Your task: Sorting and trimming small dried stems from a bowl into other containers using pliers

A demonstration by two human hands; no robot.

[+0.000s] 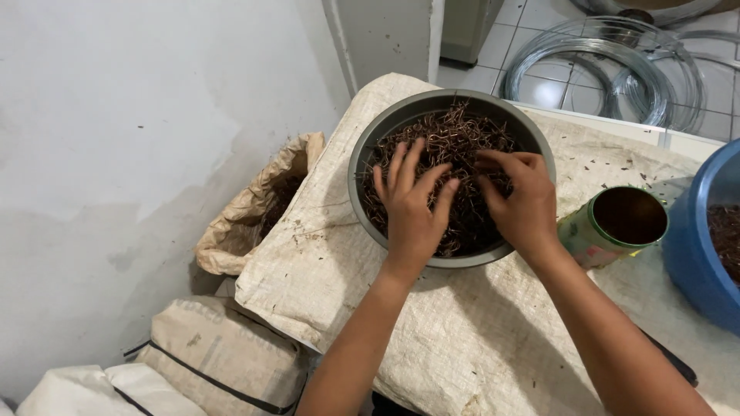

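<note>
While both hands work inside it, the round grey metal bowl (362, 166) sits on a desk covered with a coarse off-white woven sack cloth (478, 339), and it is filled with a tangled mass of thin reddish-brown dried stems (455, 135). Over the near side of the bowl, the left hand (411, 204) lies palm down on the stems with its fingers spread and open, gripping nothing. Beside it, toward the bowl's right rim, the right hand (520, 200) bends its fingers down into the stems; whether it pinches any cannot be told. Just right of the bowl stands an open green tin can (613, 227), and beyond that a blue plastic tub (705, 246) holding more dark stems. Left of the bowl, below the desk edge, an open brown paper sack (247, 219) leans against the wall. Behind the bowl, coils of grey wire (617, 69) rest on the tiled floor.
</note>
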